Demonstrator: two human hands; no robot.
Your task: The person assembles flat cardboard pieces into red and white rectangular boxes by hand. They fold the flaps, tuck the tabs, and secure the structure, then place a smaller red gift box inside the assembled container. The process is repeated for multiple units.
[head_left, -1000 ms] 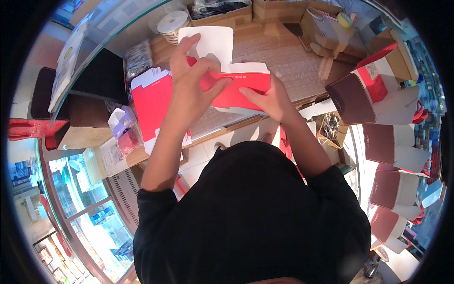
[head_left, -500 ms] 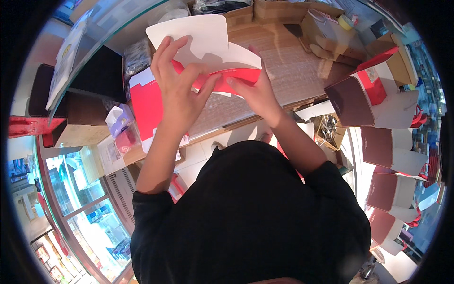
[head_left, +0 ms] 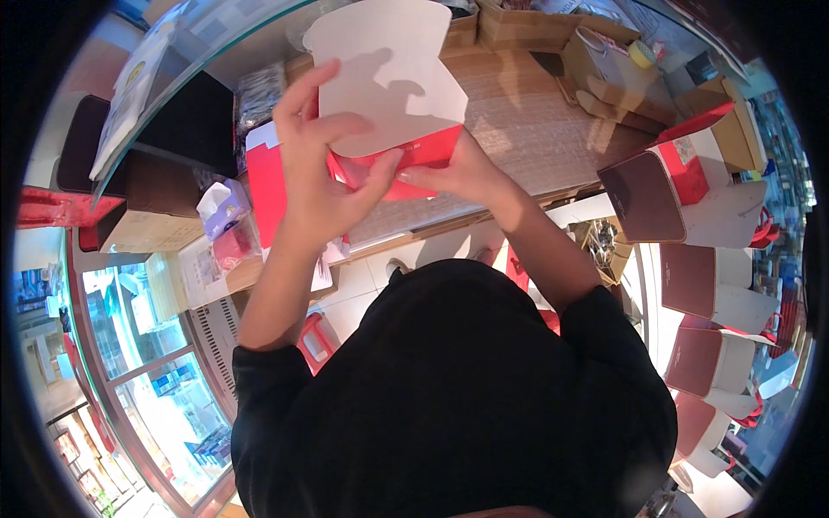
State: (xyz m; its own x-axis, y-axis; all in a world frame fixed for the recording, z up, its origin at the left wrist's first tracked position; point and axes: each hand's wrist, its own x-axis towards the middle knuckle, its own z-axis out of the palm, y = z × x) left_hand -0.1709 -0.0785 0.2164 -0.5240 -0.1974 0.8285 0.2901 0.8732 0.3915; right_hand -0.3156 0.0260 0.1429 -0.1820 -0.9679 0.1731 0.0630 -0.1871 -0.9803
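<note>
Between my two hands is a red cardboard box [head_left: 436, 148] with a white inside, held above the wooden table. Its large white flap [head_left: 384, 65] stands up at the far side. My left hand [head_left: 321, 168] grips the box's left part, thumb against the red front and the other fingers bent and spread above. At the right end my right hand [head_left: 466, 179] pinches the red wall, its thumb nearly meeting the left thumb. The other right fingers are behind the box, out of sight. Flat red and white card blanks [head_left: 266, 186] lie beyond my left wrist.
The wooden table [head_left: 535, 129] carries open cardboard boxes [head_left: 617, 73] at the far right. A purple tissue pack [head_left: 226, 209] sits at the left edge. Brown, white and red boxes with open flaps [head_left: 643, 198] form a row along the right. A glass edge [head_left: 203, 69] runs at upper left.
The wall pieces have folded from a curved, flattened shape into a squarer box form. The white flap has shifted right and farther away; my thumbs have moved closer together.
</note>
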